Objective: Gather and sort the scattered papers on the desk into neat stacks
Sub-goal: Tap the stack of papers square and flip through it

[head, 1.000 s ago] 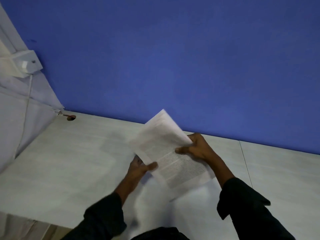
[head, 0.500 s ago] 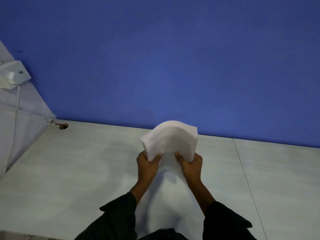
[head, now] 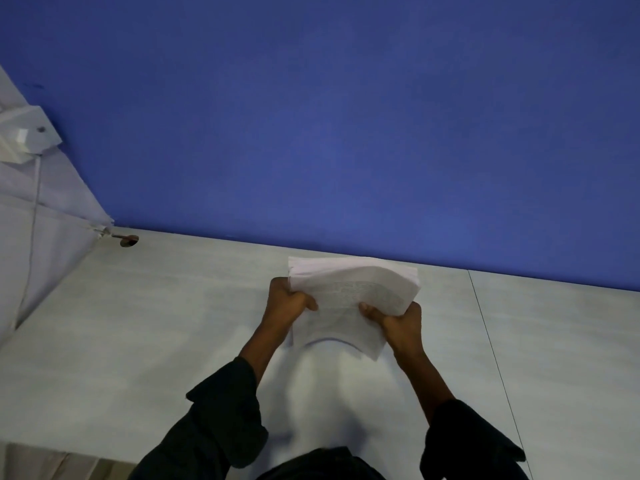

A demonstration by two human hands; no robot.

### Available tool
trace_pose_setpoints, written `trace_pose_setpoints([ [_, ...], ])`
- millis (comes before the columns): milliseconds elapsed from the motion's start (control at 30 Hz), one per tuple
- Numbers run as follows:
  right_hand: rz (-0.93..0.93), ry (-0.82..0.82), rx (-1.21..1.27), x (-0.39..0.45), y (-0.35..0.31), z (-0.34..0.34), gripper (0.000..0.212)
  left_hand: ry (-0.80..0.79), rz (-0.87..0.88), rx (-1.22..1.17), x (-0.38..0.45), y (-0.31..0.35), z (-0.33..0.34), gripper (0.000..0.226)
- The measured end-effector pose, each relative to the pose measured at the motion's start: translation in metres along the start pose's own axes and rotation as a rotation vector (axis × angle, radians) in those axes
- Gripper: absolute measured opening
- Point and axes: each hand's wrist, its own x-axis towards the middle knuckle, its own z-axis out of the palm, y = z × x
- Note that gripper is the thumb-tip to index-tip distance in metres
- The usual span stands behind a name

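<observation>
A stack of white printed papers is held above the pale desk, near the blue wall. My left hand grips the stack's left edge, thumb on top. My right hand grips the right edge, thumb lying across the top sheet. The sheets bow upward between the hands, and faint lines of text show on the top page. The lower edge of the stack curls down toward me.
A blue wall rises directly behind the desk. At the left stands a white panel with a white socket box and a cord. A small brown hole marks the desk's back left corner. A seam crosses the desk on the right.
The papers went from a loose tilted sheaf to a squared stack gripped at both sides. The stack has tipped flatter, so its printed top page now faces up.
</observation>
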Motion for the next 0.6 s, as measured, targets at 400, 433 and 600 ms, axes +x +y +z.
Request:
trace_pose_setpoints([
  [400,-0.190,-0.087,-0.203,0.007,-0.041,-0.011,0.030,-0.035,0.056,-0.033,0.000,-0.008,-0.004,0.041],
  [433,-0.263,-0.128,-0.305,0.011,-0.051,-0.013,0.027,-0.032,0.055,-0.036,0.000,-0.008,-0.003,0.041],
  [600,-0.437,-0.422,-1.143,0.035,-0.093,-0.001,0.039,0.018,0.065,-0.052,0.003,-0.012,0.003,0.038],
])
